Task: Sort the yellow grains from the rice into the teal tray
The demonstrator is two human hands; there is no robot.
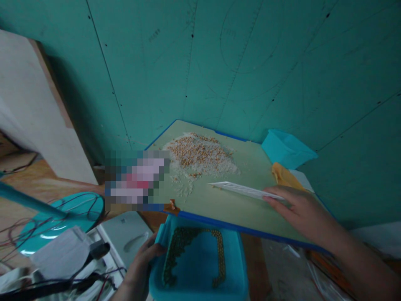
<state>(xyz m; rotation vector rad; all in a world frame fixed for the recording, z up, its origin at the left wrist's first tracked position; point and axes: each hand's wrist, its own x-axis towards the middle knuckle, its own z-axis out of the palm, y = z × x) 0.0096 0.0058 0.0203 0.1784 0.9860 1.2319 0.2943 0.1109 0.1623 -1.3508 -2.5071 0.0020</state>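
One camera here, up on the person's head, facing forward and down across the surface (pixel 250 161), green wall (pixel 175 62) beyond it up top, and close in, left hand (pixel 149 256) low, right hand (pixel 293 205) over at right!

A pale green board (pixel 250 156) with a blue edge (pixel 213 223) carries a broad heap of white grains and orange-tan beans (pixel 200 152). Loose white grains (pixel 187 188) lie strewn on its near side. 1 small brown scrap (pixel 172 204) is at the near left edge. 2 things lie toward the right: a yellow-orange cloth (pixel 286 177) and, at the far corner, a turquoise container (pixel 288 148).
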